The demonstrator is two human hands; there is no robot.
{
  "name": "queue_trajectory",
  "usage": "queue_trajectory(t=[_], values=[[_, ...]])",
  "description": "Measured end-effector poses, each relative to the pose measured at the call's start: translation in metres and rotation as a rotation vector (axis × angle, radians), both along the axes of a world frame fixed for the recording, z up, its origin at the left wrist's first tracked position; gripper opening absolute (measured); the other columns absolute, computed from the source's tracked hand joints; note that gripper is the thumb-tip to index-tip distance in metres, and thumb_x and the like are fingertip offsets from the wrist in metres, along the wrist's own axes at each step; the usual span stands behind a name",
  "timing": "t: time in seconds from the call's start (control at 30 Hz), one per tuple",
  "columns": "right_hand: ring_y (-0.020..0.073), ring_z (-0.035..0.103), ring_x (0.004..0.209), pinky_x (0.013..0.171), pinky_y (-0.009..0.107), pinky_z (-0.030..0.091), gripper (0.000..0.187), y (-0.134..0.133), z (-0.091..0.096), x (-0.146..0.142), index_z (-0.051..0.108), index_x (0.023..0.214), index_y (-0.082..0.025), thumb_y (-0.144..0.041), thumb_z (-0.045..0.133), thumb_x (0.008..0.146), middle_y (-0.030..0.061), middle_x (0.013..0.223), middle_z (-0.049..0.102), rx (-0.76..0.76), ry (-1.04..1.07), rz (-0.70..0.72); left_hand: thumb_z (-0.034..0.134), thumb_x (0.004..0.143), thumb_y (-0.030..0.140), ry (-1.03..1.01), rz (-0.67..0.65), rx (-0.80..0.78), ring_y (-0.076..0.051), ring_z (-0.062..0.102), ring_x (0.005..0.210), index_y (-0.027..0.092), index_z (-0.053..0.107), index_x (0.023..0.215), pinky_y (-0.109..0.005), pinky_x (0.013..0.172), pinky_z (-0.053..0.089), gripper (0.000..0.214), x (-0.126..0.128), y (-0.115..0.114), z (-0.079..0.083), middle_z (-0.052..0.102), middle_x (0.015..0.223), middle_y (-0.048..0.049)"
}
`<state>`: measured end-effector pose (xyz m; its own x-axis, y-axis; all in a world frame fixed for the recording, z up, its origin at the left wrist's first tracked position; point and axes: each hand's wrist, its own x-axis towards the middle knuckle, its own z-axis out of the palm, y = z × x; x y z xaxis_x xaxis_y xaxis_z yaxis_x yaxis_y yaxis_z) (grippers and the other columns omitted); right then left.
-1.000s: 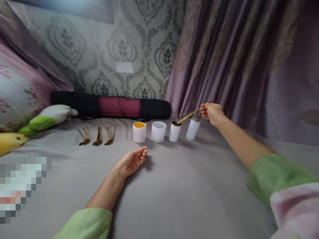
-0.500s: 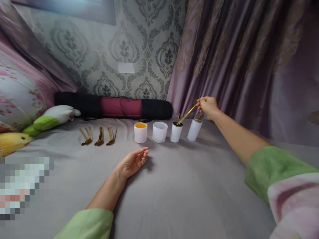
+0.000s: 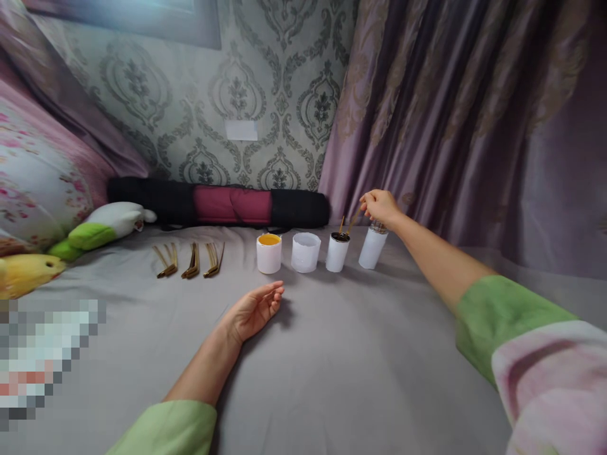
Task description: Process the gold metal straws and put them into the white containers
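Observation:
Four white cups stand in a row on the grey sheet: one with yellow inside [image 3: 269, 252], an empty-looking one [image 3: 304, 251], a third with dark contents [image 3: 337, 251], and a tall one [image 3: 372, 246] at the right. My right hand [image 3: 379, 207] is closed in a pinch on a thin gold stick [image 3: 353, 223], whose lower end is in the third cup beside another short stick. My left hand [image 3: 253, 310] rests palm up on the sheet in front of the cups, fingers loosely spread, holding nothing.
Three bundles of gold sticks [image 3: 190, 261] lie left of the cups. A black and maroon roll [image 3: 222, 205] lies along the patterned wall. Plush toys [image 3: 95, 227] and a floral pillow [image 3: 38, 183] are at the left, purple curtains [image 3: 450, 114] at the right.
My right hand has moved left and down toward the third cup, bringing the gold stick from a shallow slant to a steeper one in that cup. The left hand has stayed put.

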<state>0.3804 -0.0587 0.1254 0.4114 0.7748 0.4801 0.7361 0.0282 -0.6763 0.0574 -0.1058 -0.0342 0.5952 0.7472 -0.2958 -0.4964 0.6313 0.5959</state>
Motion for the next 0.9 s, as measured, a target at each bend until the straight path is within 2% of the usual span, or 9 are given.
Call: queue_trajectory(t=[0.5,0.9], values=[[0.0051,0.049,0.042,0.036,0.014,0.036,0.02,0.009,-0.024,-0.01,0.058,0.076,-0.014,-0.021,0.04,0.082,0.0037,0.067,0.061,-0.152,-0.106,0.114,0.052,0.076,0.006,0.013,0.014,0.007,-0.008,0.057,0.058,0.007,0.056,0.089,-0.016,0.049,0.048,0.014,-0.001,-0.001,-0.002,0.06,0.076,-0.0076],[0.005,0.048,0.043,0.039,0.015,0.036,0.018,0.016,-0.04,-0.014,0.059,0.074,-0.014,-0.021,0.044,0.081,0.0036,0.066,0.062,-0.21,-0.09,0.097,0.051,0.076,0.006,0.014,0.012,0.009,-0.008,0.057,0.059,0.007,0.057,0.088,-0.016,0.051,0.048,0.014,0.0,-0.001,0.0,0.06,0.075,-0.0075]])
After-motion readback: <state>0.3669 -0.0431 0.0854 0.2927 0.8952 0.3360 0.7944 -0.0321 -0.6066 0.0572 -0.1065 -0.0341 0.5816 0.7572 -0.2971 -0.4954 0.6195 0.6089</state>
